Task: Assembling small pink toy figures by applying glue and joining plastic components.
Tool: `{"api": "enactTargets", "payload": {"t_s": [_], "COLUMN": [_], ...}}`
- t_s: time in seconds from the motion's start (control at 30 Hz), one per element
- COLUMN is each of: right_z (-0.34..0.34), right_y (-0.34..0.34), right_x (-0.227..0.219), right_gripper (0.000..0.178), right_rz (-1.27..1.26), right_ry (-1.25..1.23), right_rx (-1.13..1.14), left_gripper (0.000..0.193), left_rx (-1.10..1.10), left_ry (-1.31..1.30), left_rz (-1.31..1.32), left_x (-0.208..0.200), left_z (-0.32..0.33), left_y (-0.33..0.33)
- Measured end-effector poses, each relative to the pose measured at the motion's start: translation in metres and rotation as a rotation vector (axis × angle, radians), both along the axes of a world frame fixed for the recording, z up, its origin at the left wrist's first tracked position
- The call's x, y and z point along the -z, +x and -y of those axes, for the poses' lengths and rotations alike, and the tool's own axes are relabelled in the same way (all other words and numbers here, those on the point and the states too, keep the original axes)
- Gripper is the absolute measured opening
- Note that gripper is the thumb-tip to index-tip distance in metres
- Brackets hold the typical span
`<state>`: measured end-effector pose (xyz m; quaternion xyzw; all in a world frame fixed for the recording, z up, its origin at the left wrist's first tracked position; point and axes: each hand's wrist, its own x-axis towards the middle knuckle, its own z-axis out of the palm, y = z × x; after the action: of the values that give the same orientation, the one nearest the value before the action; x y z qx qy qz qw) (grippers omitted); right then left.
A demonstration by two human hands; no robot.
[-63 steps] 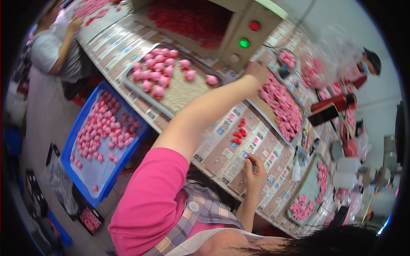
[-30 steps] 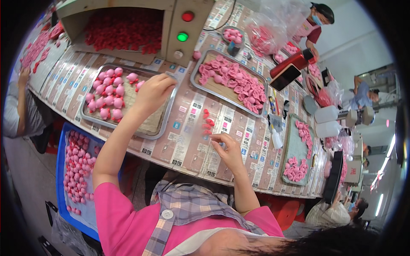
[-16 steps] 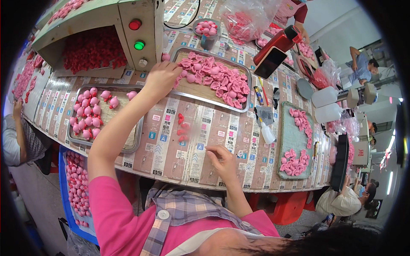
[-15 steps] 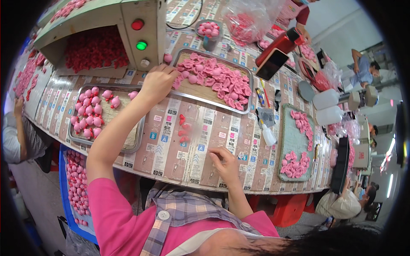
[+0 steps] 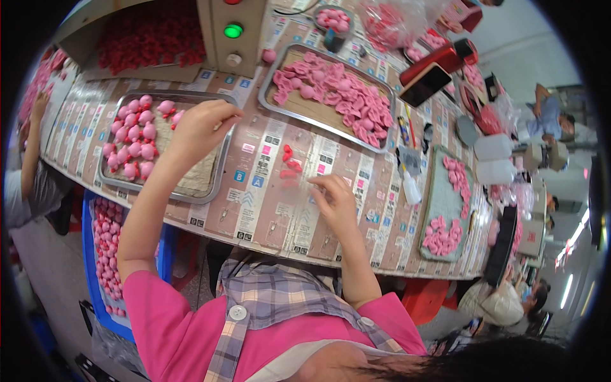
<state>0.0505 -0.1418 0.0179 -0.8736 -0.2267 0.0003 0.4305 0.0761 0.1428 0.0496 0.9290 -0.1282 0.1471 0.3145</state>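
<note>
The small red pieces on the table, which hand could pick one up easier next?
Probably the right hand: it is close beside the small, rounded red pieces. The left hand is farther away, over the rectangular silver metal tray with round pink balls.

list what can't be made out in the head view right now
All in the head view:
Left hand: its fingers hide whether it holds anything.
Metal tray behind it: partly covered by left hand and left forearm.
Blue crate: partly blocked by tabletop and left forearm.
Red lamp: cut off by the top edge.
</note>
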Motion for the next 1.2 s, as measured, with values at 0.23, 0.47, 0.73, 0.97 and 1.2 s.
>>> {"api": "enactTargets", "payload": {"t_s": [0.23, 0.47, 0.73, 0.97, 1.2], "right_z": [-0.036, -0.016, 0.047, 0.053, 0.036], "right_y": [0.02, 0.017, -0.018, -0.043, -0.055], "right_x": [0.016, 0.015, 0.014, 0.01, 0.003], "right_gripper": [0.019, 0.016, 0.013, 0.019, 0.017], "right_rz": [0.081, 0.027, -0.318, -0.64, -0.571], "right_ry": [-0.154, -0.243, 0.344, 0.946, 0.866], "right_rx": [0.084, -0.021, 0.116, 0.125, 0.093], "left_gripper": [0.012, 0.036, 0.025, 0.015, 0.016], "left_rx": [-0.027, -0.369, -0.329, 0.049, 0.134], "left_ry": [0.093, 0.367, 0.222, -0.787, -1.166], "left_rz": [0.099, -0.111, 0.081, -0.615, -0.68], "left_x": [0.031, 0.057, 0.053, -0.01, 0.041], "left_z": [0.06, 0.083, 0.075, 0.114, 0.171], "left_y": [0.08, 0.103, 0.086, -0.039, -0.087]}}
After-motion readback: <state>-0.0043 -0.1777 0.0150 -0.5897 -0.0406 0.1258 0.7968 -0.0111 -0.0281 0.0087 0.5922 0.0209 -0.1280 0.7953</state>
